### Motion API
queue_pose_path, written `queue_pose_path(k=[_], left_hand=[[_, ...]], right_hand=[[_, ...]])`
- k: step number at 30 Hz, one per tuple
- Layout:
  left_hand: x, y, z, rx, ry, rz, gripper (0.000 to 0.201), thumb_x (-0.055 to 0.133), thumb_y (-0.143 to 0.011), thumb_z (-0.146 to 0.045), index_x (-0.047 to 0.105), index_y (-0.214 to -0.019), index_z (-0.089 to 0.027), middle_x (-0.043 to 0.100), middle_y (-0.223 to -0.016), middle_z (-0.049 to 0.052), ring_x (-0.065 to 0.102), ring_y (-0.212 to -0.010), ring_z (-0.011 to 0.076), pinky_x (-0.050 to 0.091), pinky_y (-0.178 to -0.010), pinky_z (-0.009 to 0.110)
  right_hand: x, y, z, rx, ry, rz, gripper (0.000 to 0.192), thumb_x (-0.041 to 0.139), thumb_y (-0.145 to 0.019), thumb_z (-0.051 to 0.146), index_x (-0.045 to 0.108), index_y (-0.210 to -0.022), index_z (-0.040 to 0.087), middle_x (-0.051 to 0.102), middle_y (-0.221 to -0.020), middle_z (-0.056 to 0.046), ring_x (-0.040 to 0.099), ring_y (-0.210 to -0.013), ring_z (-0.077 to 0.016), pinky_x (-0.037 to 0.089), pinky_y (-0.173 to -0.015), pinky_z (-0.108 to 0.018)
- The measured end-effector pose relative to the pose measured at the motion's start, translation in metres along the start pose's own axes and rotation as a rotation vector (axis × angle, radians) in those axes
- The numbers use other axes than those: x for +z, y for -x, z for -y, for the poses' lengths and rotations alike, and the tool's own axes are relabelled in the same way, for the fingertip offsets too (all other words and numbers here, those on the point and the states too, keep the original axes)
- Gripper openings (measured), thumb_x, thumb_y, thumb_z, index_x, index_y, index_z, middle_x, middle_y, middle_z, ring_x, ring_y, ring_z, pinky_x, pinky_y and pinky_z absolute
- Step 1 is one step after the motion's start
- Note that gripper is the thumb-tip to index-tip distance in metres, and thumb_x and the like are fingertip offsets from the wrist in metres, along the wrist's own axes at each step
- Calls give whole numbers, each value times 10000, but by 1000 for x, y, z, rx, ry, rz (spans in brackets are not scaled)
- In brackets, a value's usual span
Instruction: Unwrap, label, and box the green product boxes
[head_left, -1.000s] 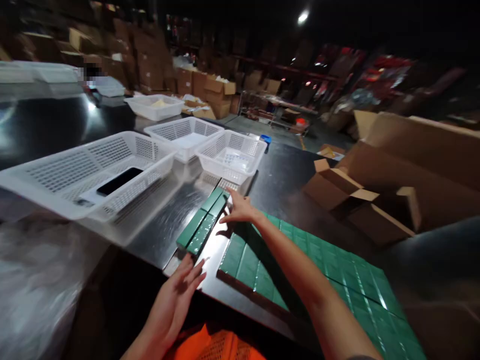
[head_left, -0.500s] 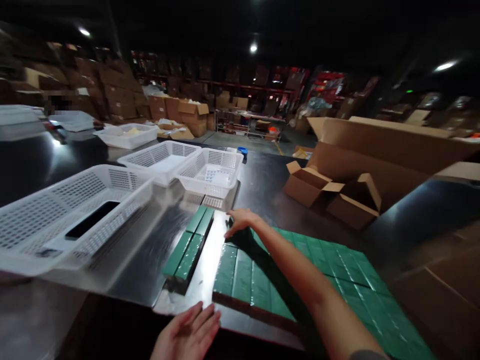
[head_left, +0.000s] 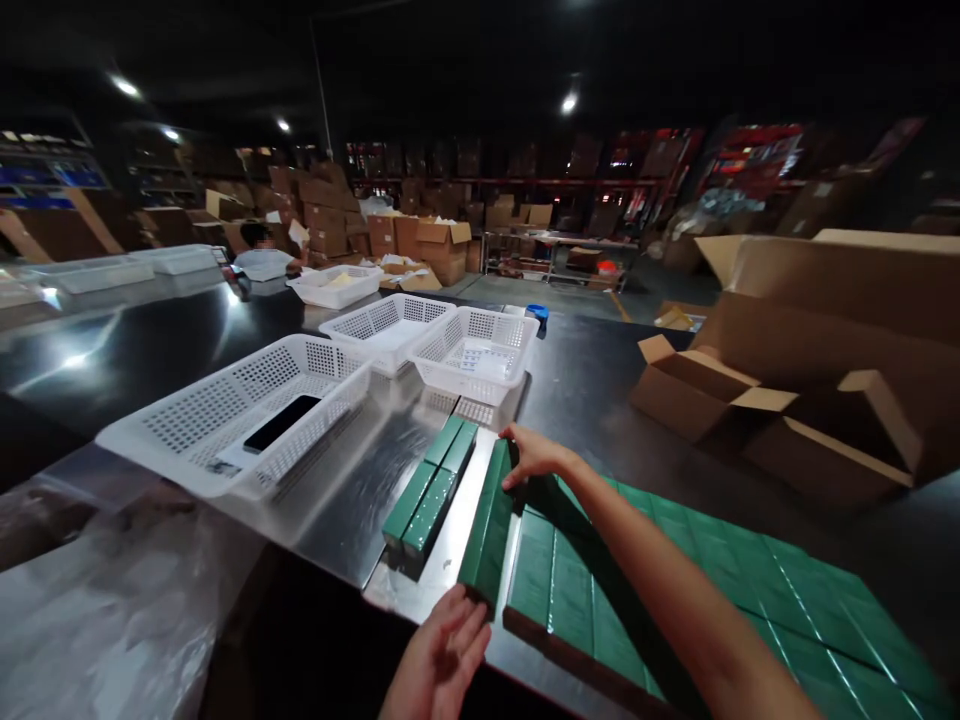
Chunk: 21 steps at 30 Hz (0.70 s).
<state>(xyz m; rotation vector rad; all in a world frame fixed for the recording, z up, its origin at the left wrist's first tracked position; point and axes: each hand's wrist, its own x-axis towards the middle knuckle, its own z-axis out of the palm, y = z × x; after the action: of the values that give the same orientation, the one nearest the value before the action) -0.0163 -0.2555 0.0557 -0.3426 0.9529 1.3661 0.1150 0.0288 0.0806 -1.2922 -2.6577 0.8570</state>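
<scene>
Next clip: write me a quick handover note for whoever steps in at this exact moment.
Left hand: open, fingers against the near end of a tilted row of green boxes.
Right hand: open, on that row's far end.
Done: two rows lie apart on the metal tabletop; this one is lifting off the big green block.
Left: the block's other rows.

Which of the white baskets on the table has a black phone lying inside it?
The nearest, largest white basket, on the left; the black phone lies on its floor.
</scene>
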Motion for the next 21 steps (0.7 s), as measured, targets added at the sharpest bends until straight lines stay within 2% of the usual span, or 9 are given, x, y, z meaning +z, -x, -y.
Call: queue_pose_path(k=[3, 6, 9, 12, 16, 21], left_hand=[[-5, -5, 11, 185, -39, 34, 705, 596, -805, -9, 395, -1478, -71, 480, -1499, 211, 367, -1444, 283, 282, -1215, 382], [-7, -9, 15, 266, -102, 50, 747, 617, -796, -24, 400, -1501, -142, 421, -1558, 136, 262, -1489, 238, 226, -1226, 334], [-4, -1, 9, 255, -159, 44, 768, 614, -826, -63, 340, -1537, -157, 369, -1585, 140, 272, -1485, 236, 218, -1228, 345], [0, 12, 0, 211, -201, 16, 759, 610, -865, -99, 297, -1554, -158, 317, -1605, 157, 332, -1463, 236, 225, -1225, 339], [-1, 17, -11, 213, -213, -15, 758, 613, -858, -76, 313, -1549, -164, 331, -1598, 153, 415, -1418, 241, 276, -1208, 318], [-5, 11, -16, 240, -212, 42, 782, 632, -854, -95, 280, -1552, -119, 345, -1587, 169, 373, -1445, 226, 279, -1210, 315]], right_hand=[[13, 0, 0, -81, -106, -42, 1043, 935, -451, 337, 444, -1356, 171, 582, -1267, -132, 606, -1141, -310, 518, -992, -424], [29, -4, 5, -132, -156, -83, 1168, 951, -413, 326, 365, -1407, 141, 471, -1361, -177, 539, -1234, -320, 463, -1067, -423], [43, -10, 10, -154, -181, -97, 1266, 963, -360, 355, 327, -1423, 95, 394, -1398, -216, 445, -1324, -351, 373, -1143, -439], [52, -18, 13, -163, -213, -99, 1300, 957, -378, 388, 284, -1451, 93, 347, -1429, -216, 365, -1381, -371, 308, -1177, -450], [60, -27, 11, -161, -246, -95, 1381, 953, -380, 449, 210, -1488, 92, 275, -1472, -224, 309, -1417, -376, 269, -1197, -447], [61, -30, 9, -162, -242, -87, 1398, 946, -401, 466, 164, -1501, 103, 248, -1492, -245, 303, -1429, -361, 275, -1192, -463]])
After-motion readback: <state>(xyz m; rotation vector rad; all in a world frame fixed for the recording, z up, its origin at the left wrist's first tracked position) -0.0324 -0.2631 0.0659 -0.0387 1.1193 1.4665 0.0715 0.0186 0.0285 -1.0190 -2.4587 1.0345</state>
